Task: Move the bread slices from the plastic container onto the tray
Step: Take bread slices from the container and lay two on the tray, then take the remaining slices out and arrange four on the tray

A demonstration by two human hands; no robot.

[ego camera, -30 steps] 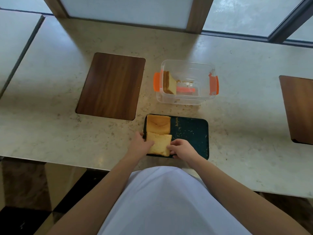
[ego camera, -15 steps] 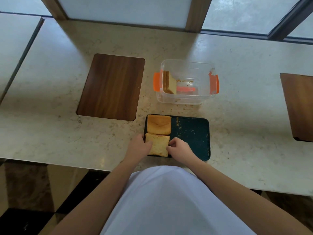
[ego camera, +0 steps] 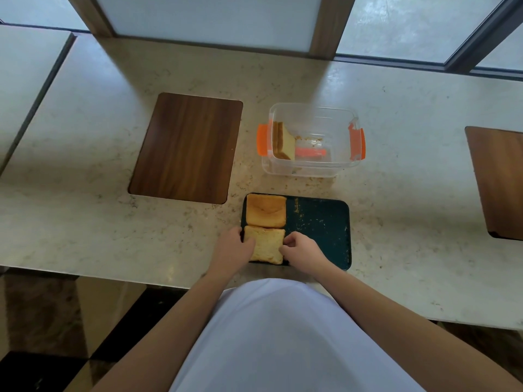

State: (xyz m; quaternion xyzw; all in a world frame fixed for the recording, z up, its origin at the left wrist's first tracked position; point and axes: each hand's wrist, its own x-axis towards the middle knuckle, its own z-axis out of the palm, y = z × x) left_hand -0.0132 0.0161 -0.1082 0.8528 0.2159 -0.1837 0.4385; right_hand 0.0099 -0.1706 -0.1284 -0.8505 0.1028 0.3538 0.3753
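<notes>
A dark tray (ego camera: 319,230) lies near the counter's front edge. Two bread slices lie on its left half: a far slice (ego camera: 266,209) and a near slice (ego camera: 266,244). My left hand (ego camera: 233,247) touches the near slice's left edge, and my right hand (ego camera: 301,250) pinches its right edge. Behind the tray stands a clear plastic container (ego camera: 311,142) with orange clips. Two bread slices (ego camera: 283,141) stand upright against its left wall.
A wooden board (ego camera: 186,147) lies left of the container, and another wooden board (ego camera: 498,179) sits at the far right. Crumbs dot the tray's right half and the marble counter (ego camera: 85,193). Window frames run along the back.
The near slice has been squared up flat beside the far slice. Both hands stay at its edges with only small shifts.
</notes>
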